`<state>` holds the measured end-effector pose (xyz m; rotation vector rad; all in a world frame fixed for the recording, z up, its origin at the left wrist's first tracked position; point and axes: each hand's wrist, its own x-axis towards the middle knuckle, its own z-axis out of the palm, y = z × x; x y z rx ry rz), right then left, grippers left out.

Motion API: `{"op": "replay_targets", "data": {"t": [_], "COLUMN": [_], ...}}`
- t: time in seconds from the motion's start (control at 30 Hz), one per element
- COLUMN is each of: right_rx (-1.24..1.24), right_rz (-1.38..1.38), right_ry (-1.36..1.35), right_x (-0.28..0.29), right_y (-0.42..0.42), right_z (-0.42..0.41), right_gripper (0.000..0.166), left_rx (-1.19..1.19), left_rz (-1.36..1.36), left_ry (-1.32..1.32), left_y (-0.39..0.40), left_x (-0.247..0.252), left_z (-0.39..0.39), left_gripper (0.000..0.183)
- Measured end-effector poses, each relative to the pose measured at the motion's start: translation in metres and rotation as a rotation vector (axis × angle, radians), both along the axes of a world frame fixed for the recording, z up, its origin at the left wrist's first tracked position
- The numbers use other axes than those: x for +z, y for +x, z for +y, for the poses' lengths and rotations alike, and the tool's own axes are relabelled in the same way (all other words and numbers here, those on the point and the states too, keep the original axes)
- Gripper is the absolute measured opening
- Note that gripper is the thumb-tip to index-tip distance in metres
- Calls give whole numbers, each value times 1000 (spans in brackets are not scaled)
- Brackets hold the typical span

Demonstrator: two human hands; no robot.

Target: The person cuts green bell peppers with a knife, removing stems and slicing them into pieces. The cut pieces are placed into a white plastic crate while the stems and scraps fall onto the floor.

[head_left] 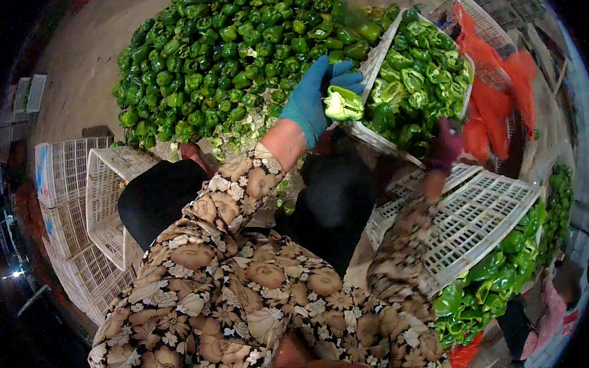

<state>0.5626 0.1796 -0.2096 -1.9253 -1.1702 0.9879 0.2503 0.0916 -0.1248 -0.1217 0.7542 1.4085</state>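
Observation:
My left hand (306, 97), in a teal knit glove, has its fingers partly spread beside a cut green bell pepper (344, 104). The pepper's pale inside faces up, and it appears to rest against the palm and fingers. My right hand (446, 145), in a dark purplish glove, is blurred at the near right edge of a white plastic crate (383, 138); whether it grips anything is unclear. Cut green peppers (420, 77) fill that crate. Ahead of my knees spreads a large heap of whole green bell peppers (229, 53), with pale scraps (240, 124) at its near edge.
Stacked white crates (72, 179) stand left, with a tilted crate (105, 207) beside my knee. At right, another slatted crate (480, 215) borders more green peppers (491, 279). Red mesh bags (487, 91) hang over a far-right crate. Someone's pink garment (551, 316) shows lower right.

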Motion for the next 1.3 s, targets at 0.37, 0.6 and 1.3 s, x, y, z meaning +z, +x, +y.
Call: {"op": "replay_targets", "data": {"t": [0.37,0.6,1.3], "right_rx": [185,145,196], "right_rz": [725,595,356], "right_ry": [-47,302,99], "right_x": [121,136,148], "right_y": [-180,-186,-216], "right_z": [-90,-93,-110], "right_gripper": [36,28,45], "left_rx": [53,-404,-286], "left_rz": [654,1466,1593], "left_ry": [197,31,248], "left_y": [8,10,-34], "left_x": [41,73,75], "left_z": [9,-22,-43], "left_gripper": [48,67,38]}}
